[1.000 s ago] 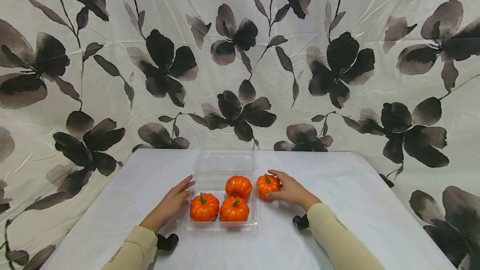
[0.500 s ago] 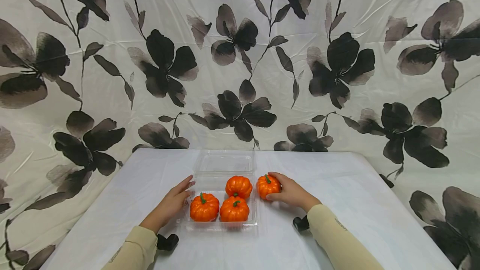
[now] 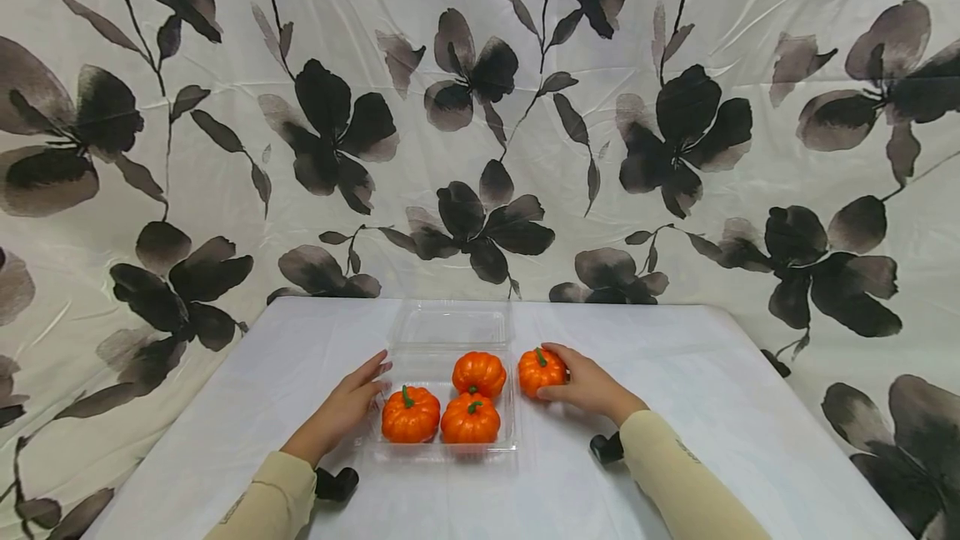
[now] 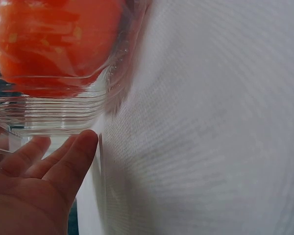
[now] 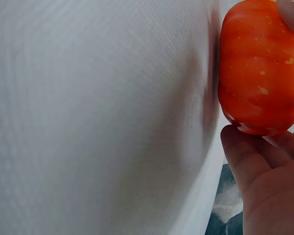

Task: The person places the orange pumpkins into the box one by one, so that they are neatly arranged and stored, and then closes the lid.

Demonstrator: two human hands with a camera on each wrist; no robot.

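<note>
In the head view, a clear plastic clamshell container (image 3: pixel 516 419) holds three small orange pumpkins: one at the front left (image 3: pixel 410 417), another at the front right (image 3: pixel 471 420), a third at the back right (image 3: pixel 479 373). My left hand (image 3: pixel 341 407) is at the container's left side; in the left wrist view its fairly straight fingers (image 4: pixel 71 164) meet the ridged plastic wall. Just right of the container, my right hand (image 3: pixel 585 382) grips a fourth pumpkin (image 3: pixel 537 373), with fingers and thumb around it. The right wrist view shows that pumpkin (image 5: pixel 259 68) close to the white cloth.
The container's clear lid (image 3: pixel 450 325) lies folded back behind it. A white cloth covers the table (image 3: pixel 675 357). Behind hangs a curtain (image 3: pixel 465 148) printed with dark flowers. Black wrist devices (image 3: pixel 336 484) show below both hands.
My right hand and its pumpkin have shifted slightly to the right, a little farther from the container. The left hand and the pumpkins in the container keep their places.
</note>
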